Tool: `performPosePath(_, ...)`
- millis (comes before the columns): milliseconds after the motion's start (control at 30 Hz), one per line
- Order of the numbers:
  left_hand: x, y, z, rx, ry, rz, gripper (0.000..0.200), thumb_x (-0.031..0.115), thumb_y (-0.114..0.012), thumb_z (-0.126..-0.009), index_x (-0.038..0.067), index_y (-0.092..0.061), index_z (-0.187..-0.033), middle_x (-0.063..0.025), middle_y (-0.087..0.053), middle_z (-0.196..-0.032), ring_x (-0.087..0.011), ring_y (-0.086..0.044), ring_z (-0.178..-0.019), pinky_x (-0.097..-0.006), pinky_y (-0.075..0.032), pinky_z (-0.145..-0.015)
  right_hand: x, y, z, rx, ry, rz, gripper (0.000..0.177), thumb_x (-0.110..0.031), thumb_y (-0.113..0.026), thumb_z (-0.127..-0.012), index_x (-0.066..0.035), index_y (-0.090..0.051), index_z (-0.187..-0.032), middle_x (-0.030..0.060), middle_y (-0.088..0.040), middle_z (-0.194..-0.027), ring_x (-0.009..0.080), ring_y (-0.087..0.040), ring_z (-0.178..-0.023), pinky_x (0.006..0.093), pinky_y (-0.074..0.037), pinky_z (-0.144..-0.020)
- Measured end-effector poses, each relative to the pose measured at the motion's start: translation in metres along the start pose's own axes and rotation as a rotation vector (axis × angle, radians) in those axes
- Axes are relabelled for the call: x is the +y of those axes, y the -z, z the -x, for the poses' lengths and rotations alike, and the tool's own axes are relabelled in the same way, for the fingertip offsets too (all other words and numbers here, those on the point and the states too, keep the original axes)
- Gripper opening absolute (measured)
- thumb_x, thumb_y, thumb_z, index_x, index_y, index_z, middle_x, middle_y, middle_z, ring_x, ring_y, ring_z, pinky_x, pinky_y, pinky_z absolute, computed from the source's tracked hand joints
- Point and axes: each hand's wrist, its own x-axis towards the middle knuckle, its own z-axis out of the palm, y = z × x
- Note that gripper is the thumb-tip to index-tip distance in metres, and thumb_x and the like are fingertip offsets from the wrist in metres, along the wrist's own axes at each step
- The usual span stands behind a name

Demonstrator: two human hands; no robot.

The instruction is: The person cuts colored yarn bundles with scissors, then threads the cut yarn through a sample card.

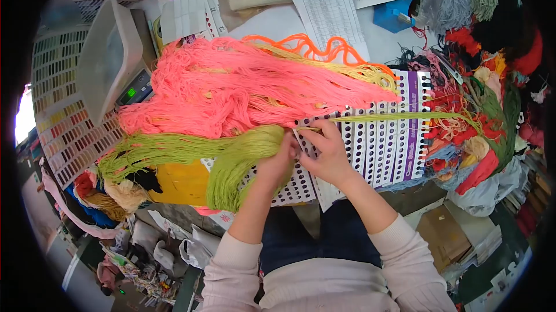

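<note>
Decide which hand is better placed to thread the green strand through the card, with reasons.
Right, probably: the right hand pinches the green strand over the card, while the left hand is busy gripping the green bundle.

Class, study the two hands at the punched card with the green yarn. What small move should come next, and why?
Probably draw the green strand snug against the punched card. The left hand grips the green yarn bundle at the card's edge, the right hand works at the strand's near end, and the strand stretches rightwards across the card.
</note>
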Motion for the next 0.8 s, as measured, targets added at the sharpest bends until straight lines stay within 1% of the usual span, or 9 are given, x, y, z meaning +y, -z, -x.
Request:
performPosePath(100,0.014,0.018,0.015,0.001,0.104,0.585,0.009,0.013,-0.046,-0.081,0.008,-0.051,-0.085,0.0021,-0.049,-0.065,-0.0025,-0.038,-0.048,-0.017,-0.031,-0.046,0.001,0.001,0.001,-0.033,-0.009,0.021,0.034,-0.012,-0.064,-0.056,-0.004,-0.055,-0.088,0.0109,-0.045,-0.087,0.0271,-0.047,-0.077,0.0344,-0.038,-0.067)
performPosePath(133,0.015,0.034,0.02,-0.305,0.185,0.829,0.013,0.011,-0.041,-0.083,0.007,-0.049,-0.092,0.0025,-0.048,-0.068,-0.0015,-0.035,-0.045,-0.0169,-0.031,-0.046,0.001,0.001,0.0,-0.002,0.01,0.026,0.028,-0.009,-0.062,-0.06,-0.004,-0.056,-0.086,0.01,-0.047,-0.083,0.0257,-0.048,-0.072,0.0331,-0.039,-0.064)
performPosePath(233,0.02,0.047,0.024,-0.706,0.249,0.946,0.014,0.012,-0.046,-0.08,0.007,-0.048,-0.093,0.0025,-0.05,-0.065,-0.0014,-0.036,-0.045,-0.0125,-0.027,-0.045,0.007,-0.002,0.002,-0.025,-0.051,-0.09,0.022,-0.001,-0.057,-0.064,-0.004,-0.056,-0.086,0.009,-0.049,-0.075,0.0243,-0.048,-0.064,0.0302,-0.04,-0.059)
performPosePath(367,0.015,0.015,-0.003,-0.421,0.144,0.051,0.012,0.014,-0.048,-0.08,0.005,-0.049,-0.088,0.0006,-0.05,-0.062,-0.0052,-0.043,-0.046,-0.0165,-0.035,-0.044,0.006,0.0,-0.003,0.107,-0.084,-0.332,0.022,0.008,-0.049,-0.066,-0.003,-0.056,-0.085,0.0088,-0.05,-0.069,0.0248,-0.052,-0.063,0.027,-0.041,-0.057)
performPosePath(500,0.042,0.016,0.022,-0.061,-0.01,-0.062,0.009,0.01,-0.054,-0.076,0.006,-0.052,-0.083,-0.0006,-0.05,-0.059,-0.0068,-0.045,-0.046,-0.0183,-0.037,-0.042,-0.004,-0.004,-0.006,-0.059,-0.166,0.008,0.034,-0.007,-0.058,-0.061,-0.005,-0.051,-0.094,0.0118,-0.045,-0.09,0.0264,-0.049,-0.083,0.0342,-0.042,-0.067)
performPosePath(567,0.043,0.058,0.033,0.028,0.136,0.2,0.017,0.016,-0.053,-0.077,0.006,-0.049,-0.09,-0.003,-0.05,-0.065,-0.0087,-0.05,-0.053,-0.0191,-0.039,-0.04,-0.007,-0.004,-0.01,-0.14,-0.273,0.003,0.041,-0.012,-0.062,-0.057,-0.008,-0.049,-0.096,0.012,-0.041,-0.094,0.0277,-0.045,-0.088,0.0371,-0.04,-0.073)
performPosePath(633,0.041,0.128,0.047,0.078,0.18,0.363,0.014,0.019,-0.052,-0.078,0.007,-0.048,-0.084,-0.0018,-0.047,-0.061,-0.0079,-0.046,-0.049,-0.019,-0.037,-0.039,-0.007,-0.009,-0.011,-0.127,-0.318,-0.02,0.042,-0.013,-0.063,-0.055,-0.01,-0.05,-0.095,0.011,-0.041,-0.093,0.0279,-0.044,-0.088,0.037,-0.037,-0.075)
performPosePath(667,0.043,0.16,0.056,0.089,0.153,0.468,0.012,0.019,-0.051,-0.079,0.008,-0.047,-0.079,-0.0006,-0.045,-0.059,-0.0074,-0.042,-0.046,-0.0189,-0.036,-0.039,-0.008,-0.009,-0.012,-0.118,-0.236,0.203,0.042,-0.015,-0.064,-0.054,-0.011,-0.051,-0.093,0.0101,-0.041,-0.089,0.0266,-0.043,-0.087,0.0374,-0.033,-0.077)
performPosePath(800,0.072,0.256,0.092,0.221,-0.064,0.839,0.012,0.018,-0.047,-0.081,0.008,-0.047,-0.075,0.0021,-0.042,-0.057,-0.0056,-0.037,-0.044,-0.0174,-0.034,-0.041,-0.011,-0.011,-0.012,-0.099,-0.216,0.204,0.041,-0.017,-0.062,-0.054,-0.013,-0.051,-0.093,0.0083,-0.041,-0.086,0.0242,-0.041,-0.086,0.0362,-0.031,-0.072)
